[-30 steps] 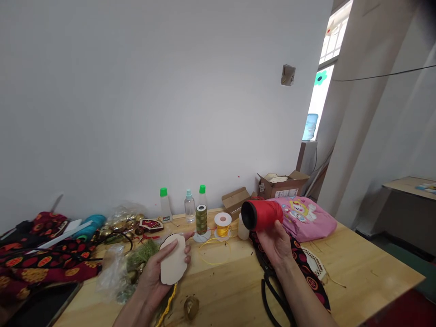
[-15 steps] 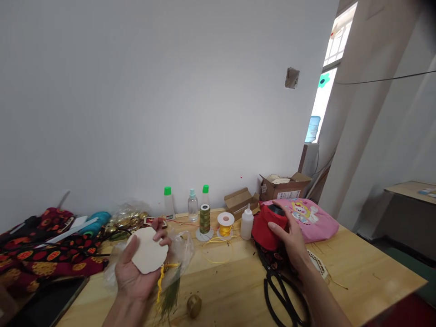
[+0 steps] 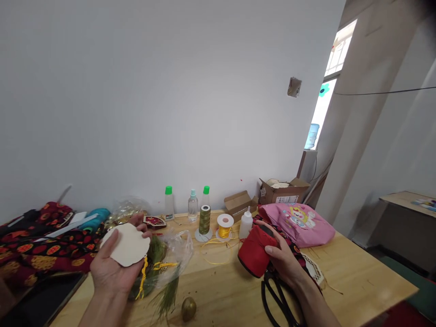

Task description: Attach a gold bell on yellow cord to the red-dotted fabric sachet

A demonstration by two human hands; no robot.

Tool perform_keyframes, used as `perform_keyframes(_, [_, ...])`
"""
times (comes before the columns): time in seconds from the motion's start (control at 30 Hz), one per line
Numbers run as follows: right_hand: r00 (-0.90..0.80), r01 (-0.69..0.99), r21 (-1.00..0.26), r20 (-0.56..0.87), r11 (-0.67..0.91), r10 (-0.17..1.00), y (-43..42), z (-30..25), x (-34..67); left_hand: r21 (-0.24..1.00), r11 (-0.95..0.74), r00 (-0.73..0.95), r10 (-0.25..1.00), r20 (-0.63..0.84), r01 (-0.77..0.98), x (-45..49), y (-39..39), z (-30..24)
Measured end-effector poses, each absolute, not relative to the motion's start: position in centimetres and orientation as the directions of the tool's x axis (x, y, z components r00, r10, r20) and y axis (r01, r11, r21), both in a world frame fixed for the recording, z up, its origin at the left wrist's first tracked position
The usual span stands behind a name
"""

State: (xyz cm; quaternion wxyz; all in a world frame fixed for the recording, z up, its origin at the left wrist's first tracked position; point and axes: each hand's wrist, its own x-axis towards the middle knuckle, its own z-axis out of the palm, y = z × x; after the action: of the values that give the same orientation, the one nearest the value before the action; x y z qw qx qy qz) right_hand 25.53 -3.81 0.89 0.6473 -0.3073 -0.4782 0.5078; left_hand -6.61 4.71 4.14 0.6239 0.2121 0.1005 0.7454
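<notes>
Resting in the curled left hand [image 3: 117, 274] is a plaque [image 3: 129, 245]; the right hand [image 3: 282, 256] clasps a spool [image 3: 254, 252].

Holding the left hand [image 3: 114, 274] palm upward in the lower left of the frame, with the left forearm [image 3: 97, 311] angled up from the bottom edge, gripping between thumb [image 3: 111, 243] and bent fingers [image 3: 146, 234]. Clasping with the right hand [image 3: 283, 258] in the lower right, thumb [image 3: 272, 251] pointing leftward, with the right forearm [image 3: 311, 293] slanting in from the bottom edge. Holding both well apart.
</notes>
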Motion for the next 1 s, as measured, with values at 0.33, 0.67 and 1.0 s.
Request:
perform_keyframes(0.33, [0.021, -0.362, -0.859, 0.379, 0.361, 0.925, -4.6, 3.2, 24.1, 0.746, 0.081, 0.365, 0.904, 0.225, -0.661, -2.5, 2.6, 3.2])
perform_keyframes(0.67, [-0.090, -0.226, -0.893, 0.417, 0.389, 0.904, -3.3, 3.6, 23.0, 0.971, 0.123, 0.785, 0.612, 0.090, -0.206, 1.1, 0.1, 2.4])
perform_keyframes(1.0, [-0.050, -0.327, -0.910, 0.285, 0.254, 0.957, -3.9, 1.3, 24.4, 0.642, 0.384, 0.554, 0.829, 0.077, -0.664, 0.0, 1.8, 1.8])
